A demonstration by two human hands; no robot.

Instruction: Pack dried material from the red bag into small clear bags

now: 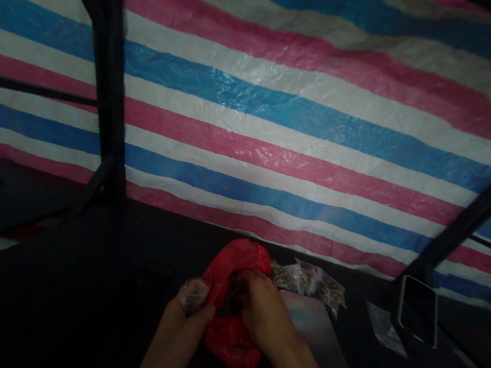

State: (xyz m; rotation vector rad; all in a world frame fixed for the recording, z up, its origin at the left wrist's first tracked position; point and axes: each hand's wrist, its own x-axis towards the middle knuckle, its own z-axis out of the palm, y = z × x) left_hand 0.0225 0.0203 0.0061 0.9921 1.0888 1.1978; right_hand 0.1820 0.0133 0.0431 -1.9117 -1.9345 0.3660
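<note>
My left hand [183,322] pinches a small clear plastic bag [193,294] and sits against the left side of a red plastic bag [235,262]. My right hand [263,310] reaches into the mouth of the red bag, with its fingers closed over dark small contents inside. The red bag's lower part [232,347] hangs between my wrists. What the fingers grip inside is too dark to name.
Several clear packets of small brown pieces [309,282] lie just right of the red bag, beside a grey flat plate [319,331]. An empty clear bag [381,328] and a dark phone-like device [418,311] are at right. A striped tarp [275,124] and black frame bars [106,93] stand behind.
</note>
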